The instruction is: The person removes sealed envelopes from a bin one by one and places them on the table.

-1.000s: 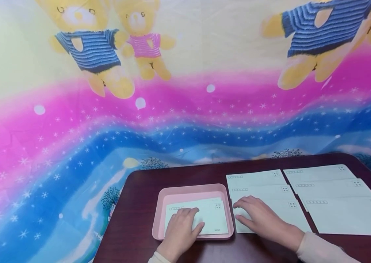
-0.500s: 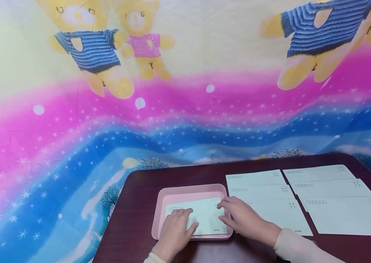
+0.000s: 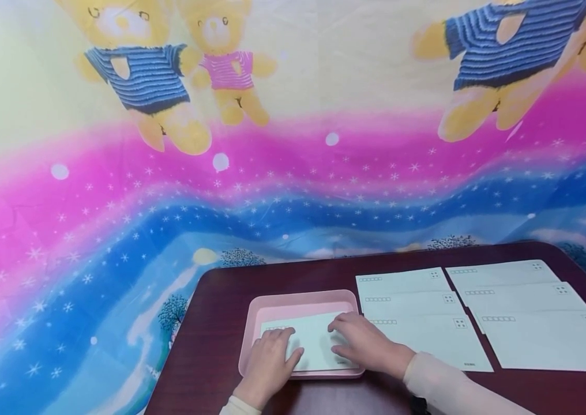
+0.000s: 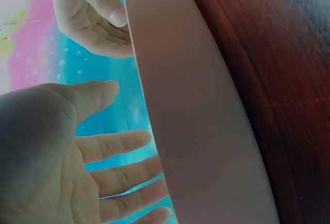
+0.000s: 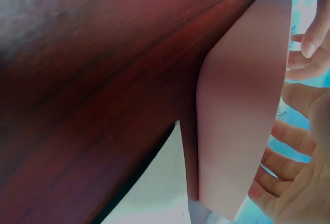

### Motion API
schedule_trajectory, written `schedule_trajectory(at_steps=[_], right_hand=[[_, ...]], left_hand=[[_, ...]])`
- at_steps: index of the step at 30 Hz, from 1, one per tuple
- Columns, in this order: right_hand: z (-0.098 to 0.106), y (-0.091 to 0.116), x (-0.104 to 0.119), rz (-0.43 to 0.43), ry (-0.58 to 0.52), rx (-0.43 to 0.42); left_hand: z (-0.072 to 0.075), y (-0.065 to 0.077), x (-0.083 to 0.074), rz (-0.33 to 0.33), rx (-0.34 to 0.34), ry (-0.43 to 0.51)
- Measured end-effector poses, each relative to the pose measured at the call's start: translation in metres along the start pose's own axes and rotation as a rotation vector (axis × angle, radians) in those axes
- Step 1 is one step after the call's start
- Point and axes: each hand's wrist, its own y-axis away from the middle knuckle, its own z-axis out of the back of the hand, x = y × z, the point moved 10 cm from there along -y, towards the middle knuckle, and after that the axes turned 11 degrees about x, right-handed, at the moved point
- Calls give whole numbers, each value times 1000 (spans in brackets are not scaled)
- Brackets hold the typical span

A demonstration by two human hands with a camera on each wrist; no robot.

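Pale envelope (image 3: 316, 346) lying in pink tray (image 3: 300, 309), left of two overlapping envelope columns (image 3: 423, 344); head view alone is showing its face. Left hand (image 3: 271, 358) spreading loosely, right hand (image 3: 368, 343) curving loosely over it, neither gripping anything; contact unclear. Wrist views are revealing the tray's outer wall (image 5: 232, 121). Postcode boxes (image 3: 275, 328) peeking past fingers; small print (image 3: 344, 362) appearing illegible.
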Motion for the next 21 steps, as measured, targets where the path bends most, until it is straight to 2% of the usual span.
schedule_trajectory(at_steps=[11,21], right_hand=[[-15,-13,6,4,38,83],[-22,-19,2,-51,49,146]], left_hand=[[-3,-5,5,7,21,0],[-6,-13,7,11,43,-20]])
